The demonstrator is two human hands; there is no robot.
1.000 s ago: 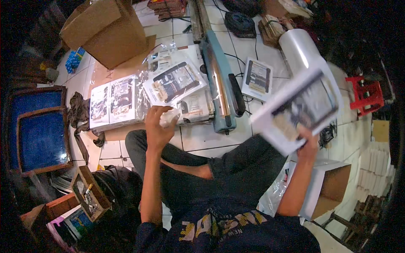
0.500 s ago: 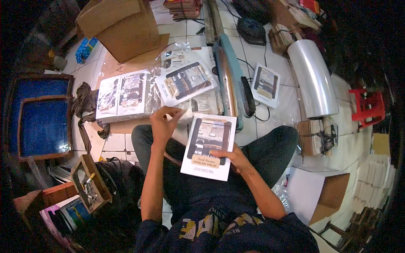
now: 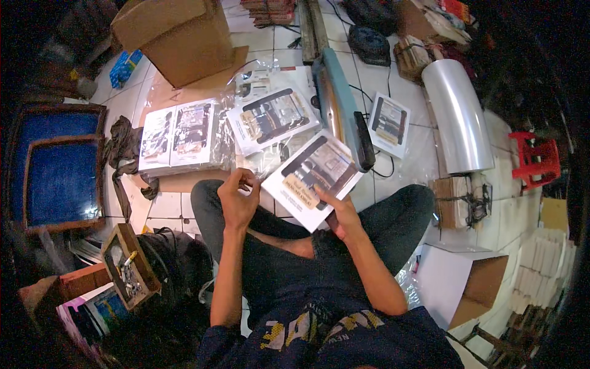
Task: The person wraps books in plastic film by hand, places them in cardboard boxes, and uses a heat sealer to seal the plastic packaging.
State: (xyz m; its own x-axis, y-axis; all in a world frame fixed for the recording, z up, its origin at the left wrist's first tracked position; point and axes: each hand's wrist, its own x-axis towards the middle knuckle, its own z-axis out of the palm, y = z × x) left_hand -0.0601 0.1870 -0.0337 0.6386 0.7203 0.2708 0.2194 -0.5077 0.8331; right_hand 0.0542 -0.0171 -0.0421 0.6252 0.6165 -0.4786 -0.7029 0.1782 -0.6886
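My right hand [image 3: 344, 215] grips a white book [image 3: 316, 178] by its lower right edge, thumb on the cover. The book is tilted, its top toward the far right, over my crossed legs. Beside its left corner my left hand [image 3: 239, 200] is raised with curled fingers; whatever they pinch, if anything, I cannot make out. Beyond lies another book [image 3: 273, 120] with the same cover, at an angle over clear plastic and more printed covers. A long teal bar-shaped device [image 3: 335, 92] with a black handle [image 3: 364, 140] stands just past the held book.
Plastic-wrapped book stacks [image 3: 178, 135] lie at the left, and a single book [image 3: 389, 125] right of the teal device. Farther right are a large roll of clear film [image 3: 458, 117] and a red stool [image 3: 534, 160]. A cardboard box [image 3: 178, 43] stands far left; a white box [image 3: 455, 277] is near right.
The held book has moved up and away from my body and turned clockwise, its top now toward the far right. My left hand has dropped slightly, and its fingers have curled in.
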